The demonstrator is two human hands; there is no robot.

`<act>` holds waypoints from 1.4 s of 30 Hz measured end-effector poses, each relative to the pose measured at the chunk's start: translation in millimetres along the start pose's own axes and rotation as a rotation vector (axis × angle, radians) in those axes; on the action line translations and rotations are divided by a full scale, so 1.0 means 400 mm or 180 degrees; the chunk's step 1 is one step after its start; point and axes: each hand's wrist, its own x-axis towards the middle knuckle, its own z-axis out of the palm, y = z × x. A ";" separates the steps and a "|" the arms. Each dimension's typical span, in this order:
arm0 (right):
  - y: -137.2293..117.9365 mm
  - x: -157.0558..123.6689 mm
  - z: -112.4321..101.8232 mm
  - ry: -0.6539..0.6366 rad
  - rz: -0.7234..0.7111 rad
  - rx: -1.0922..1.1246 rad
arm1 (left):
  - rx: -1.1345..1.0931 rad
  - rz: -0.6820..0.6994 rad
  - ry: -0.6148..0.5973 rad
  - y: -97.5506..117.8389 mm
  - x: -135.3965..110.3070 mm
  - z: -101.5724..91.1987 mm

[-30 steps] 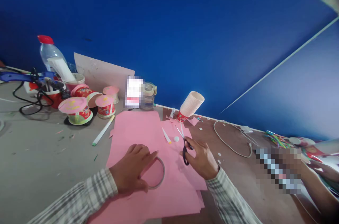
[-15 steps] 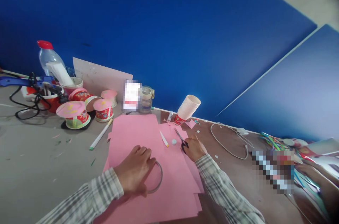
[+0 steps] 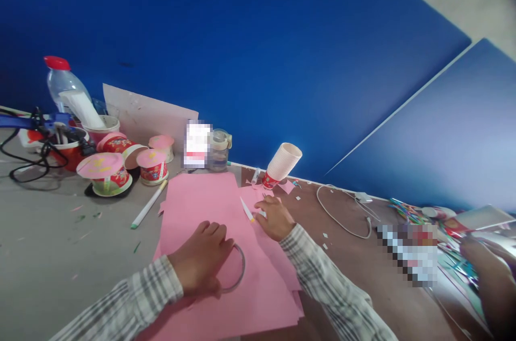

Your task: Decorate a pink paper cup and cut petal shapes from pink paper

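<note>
My left hand [image 3: 201,263] rests on a stack of pink paper [image 3: 258,292]. Its fingers are curled over the left part of a thin grey ring [image 3: 243,268] lying flat on the top sheet. At the stack's right side, my right hand [image 3: 276,217] hangs low, fingers and thumb parted around a small white round piece [image 3: 263,213]. A white pen with a yellow tip [image 3: 247,209] lies just left of those fingers. The scissors are mostly hidden behind my right hand.
Behind the paper stand a stack of paper cups [image 3: 283,164] and a lidded clear jar [image 3: 220,150]. Decorated pink-topped cups [image 3: 105,173] and a green-tipped marker [image 3: 148,205] lie left. A white cable [image 3: 342,217] curls right, near another person's hand [image 3: 479,260].
My right hand has let go of the scissors and shifted left to the small white piece. My left hand stays on the ring. The whole view has shifted slightly.
</note>
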 end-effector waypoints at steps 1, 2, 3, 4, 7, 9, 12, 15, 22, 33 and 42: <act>-0.020 0.006 0.009 -0.0030 -0.0014 -0.0049 | -0.0015 0.0013 0.0011 0.000 0.000 -0.002; -0.037 0.013 0.018 -0.0061 -0.0016 -0.0094 | -0.0024 0.0039 0.0019 -0.001 -0.001 -0.004; -0.049 0.020 0.026 -0.0089 -0.0022 -0.0129 | -0.0024 0.0068 0.0021 0.000 -0.002 -0.006; -0.059 0.027 0.034 -0.0110 -0.0027 -0.0155 | -0.0015 0.0088 0.0017 0.000 -0.003 -0.007; -0.079 0.044 0.050 -0.0114 -0.0038 -0.0142 | 0.0004 0.0100 0.0046 0.003 -0.007 -0.012; -0.087 0.049 0.055 -0.0074 -0.0013 -0.0046 | -0.0013 0.0099 0.0081 0.004 -0.010 -0.013; -0.087 0.043 0.047 0.0074 0.0096 0.0242 | -0.0042 0.0133 0.0077 0.004 -0.011 -0.012; -0.060 0.017 0.014 0.0353 0.0226 0.0734 | -0.0031 0.0094 0.0078 0.001 -0.006 -0.007; 0.023 -0.088 -0.037 0.0937 0.0357 0.2866 | -0.0010 0.0078 0.0104 -0.010 0.004 0.016; -0.020 -0.121 0.043 0.0335 0.0095 0.5738 | -0.0315 0.0155 0.0099 -0.028 -0.012 0.010; -0.025 -0.138 0.041 0.0079 -0.0293 0.6448 | -0.0510 -0.0431 0.1250 -0.065 -0.014 -0.025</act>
